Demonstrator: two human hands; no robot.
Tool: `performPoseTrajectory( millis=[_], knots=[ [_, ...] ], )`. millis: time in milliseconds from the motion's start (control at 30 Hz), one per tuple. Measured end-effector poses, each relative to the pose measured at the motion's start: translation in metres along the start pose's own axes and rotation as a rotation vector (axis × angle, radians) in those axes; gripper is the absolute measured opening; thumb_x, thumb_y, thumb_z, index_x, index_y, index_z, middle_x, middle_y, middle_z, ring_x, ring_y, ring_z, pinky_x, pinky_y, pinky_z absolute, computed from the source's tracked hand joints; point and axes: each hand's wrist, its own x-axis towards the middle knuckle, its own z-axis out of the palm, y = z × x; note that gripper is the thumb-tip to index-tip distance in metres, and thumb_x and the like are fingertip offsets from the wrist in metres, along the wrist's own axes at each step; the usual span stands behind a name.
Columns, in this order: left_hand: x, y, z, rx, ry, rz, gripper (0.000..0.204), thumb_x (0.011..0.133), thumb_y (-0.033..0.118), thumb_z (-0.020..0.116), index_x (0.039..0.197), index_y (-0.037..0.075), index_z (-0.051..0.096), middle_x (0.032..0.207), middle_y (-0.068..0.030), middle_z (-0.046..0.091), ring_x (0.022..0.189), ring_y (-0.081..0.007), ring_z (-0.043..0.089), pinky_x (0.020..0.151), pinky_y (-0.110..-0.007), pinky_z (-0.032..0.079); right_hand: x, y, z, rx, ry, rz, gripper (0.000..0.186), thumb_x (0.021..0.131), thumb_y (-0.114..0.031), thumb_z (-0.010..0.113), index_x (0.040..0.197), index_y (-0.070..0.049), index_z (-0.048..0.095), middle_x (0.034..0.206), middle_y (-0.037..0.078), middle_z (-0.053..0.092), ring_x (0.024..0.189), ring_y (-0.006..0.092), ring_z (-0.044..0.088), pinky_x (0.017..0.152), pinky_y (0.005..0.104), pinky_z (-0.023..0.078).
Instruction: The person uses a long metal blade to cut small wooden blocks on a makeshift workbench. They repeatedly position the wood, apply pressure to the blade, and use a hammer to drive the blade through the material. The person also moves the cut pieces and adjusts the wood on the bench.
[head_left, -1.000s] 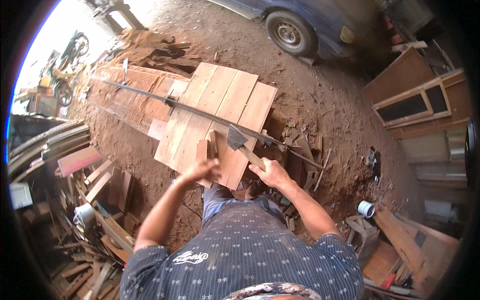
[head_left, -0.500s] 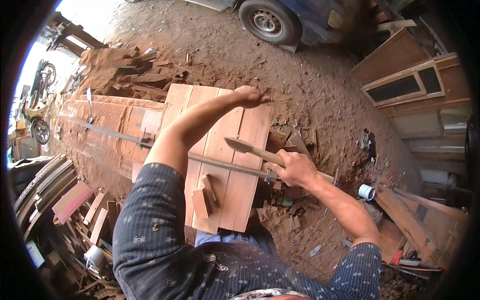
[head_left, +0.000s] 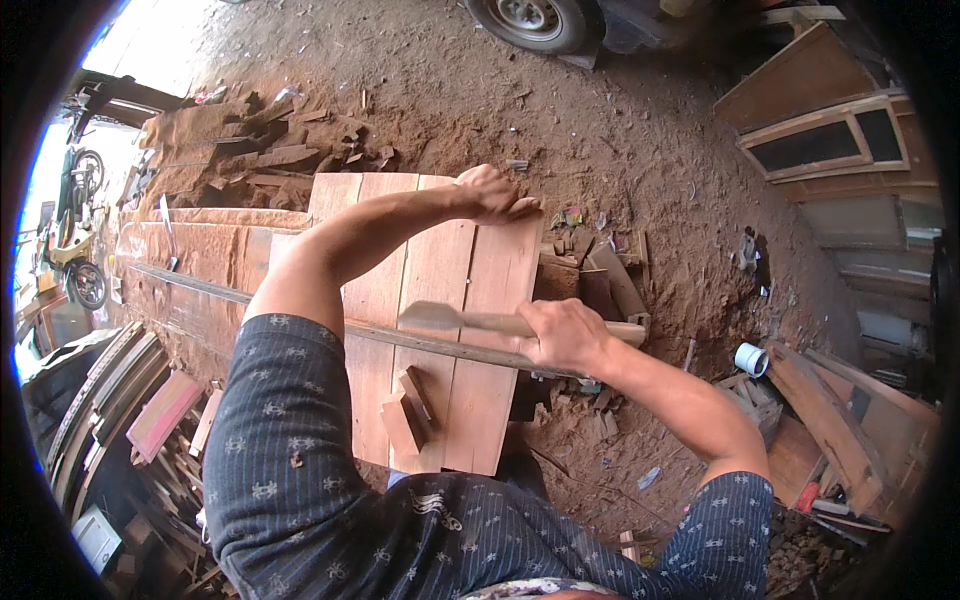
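In front of me lies a wooden panel (head_left: 430, 270) of several pale boards set edge to edge. My left hand (head_left: 490, 195) grips its far edge near the right corner, fingers curled over it. My right hand (head_left: 570, 335) is wrapped round the pale wooden handle of a tool (head_left: 485, 322) with a flat metal head. The head is smeared by motion, pointing left above the panel. Beneath the tool, a long bar clamp (head_left: 425, 342) crosses the panel; its right end is hidden by my right hand. Two small wood blocks (head_left: 402, 422) rest on the panel's near part.
Left of the panel stretches a dusty bench (head_left: 190, 250) with wood scraps (head_left: 270, 155) behind it. Offcuts (head_left: 165, 415) are stacked at lower left. Wooden frames (head_left: 830, 150) lean at right, near a white cup-like container (head_left: 751, 360). A vehicle wheel (head_left: 530, 20) stands at the far side.
The tool has swung left and down, closer to the clamp bar, and its head is now blurred. My left hand has settled onto the panel's far edge. The whole view has shifted slightly.
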Motion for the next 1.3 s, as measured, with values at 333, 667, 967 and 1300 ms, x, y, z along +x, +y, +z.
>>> performPoseTrajectory(
  millis=[333, 667, 967, 1300],
  knots=[
    [0.003, 0.0, 0.011, 0.001, -0.078, -0.04, 0.086, 0.105, 0.062, 0.02, 0.069, 0.002, 0.07, 0.072, -0.0214, 0.069, 0.075, -0.0396, 0.07, 0.075, -0.049, 0.055, 0.003, 0.01, 0.01, -0.097, 0.096, -0.102, 0.045, 0.089, -0.044, 0.069, 0.095, 0.0, 0.062, 0.075, 0.021, 0.069, 0.07, 0.0394, 0.071, 0.063, 0.0491, 0.06],
    [0.004, 0.004, -0.012, -0.027, -0.098, -0.107, 0.083, 0.105, 0.061, 0.025, 0.073, 0.003, 0.073, 0.077, -0.0216, 0.071, 0.082, -0.0401, 0.07, 0.08, -0.051, 0.054, 0.002, 0.013, 0.015, -0.105, 0.007, 0.023, 0.047, 0.09, -0.046, 0.065, 0.1, -0.001, 0.065, 0.079, 0.024, 0.071, 0.076, 0.0438, 0.071, 0.07, 0.052, 0.059],
    [0.002, 0.003, 0.0, -0.044, -0.033, -0.072, 0.082, 0.105, 0.062, 0.027, 0.074, 0.0, 0.072, 0.076, -0.0238, 0.069, 0.08, -0.0439, 0.069, 0.078, -0.052, 0.054, -0.001, 0.005, 0.015, -0.103, -0.061, 0.045, 0.048, 0.091, -0.047, 0.065, 0.1, 0.0, 0.064, 0.08, 0.026, 0.07, 0.078, 0.0443, 0.071, 0.071, 0.0526, 0.058],
    [-0.086, 0.005, 0.03, -0.17, 0.6, -0.09, 0.032, 0.102, 0.029, 0.056, 0.126, 0.009, 0.065, 0.127, -0.0115, 0.061, 0.125, -0.0304, 0.051, 0.112, -0.045, 0.036, -0.075, -0.02, -0.006, -0.048, 0.098, 0.108, 0.046, 0.091, -0.047, 0.068, 0.098, -0.002, 0.064, 0.081, 0.021, 0.072, 0.076, 0.0423, 0.071, 0.068, 0.05, 0.058]
  ],
)
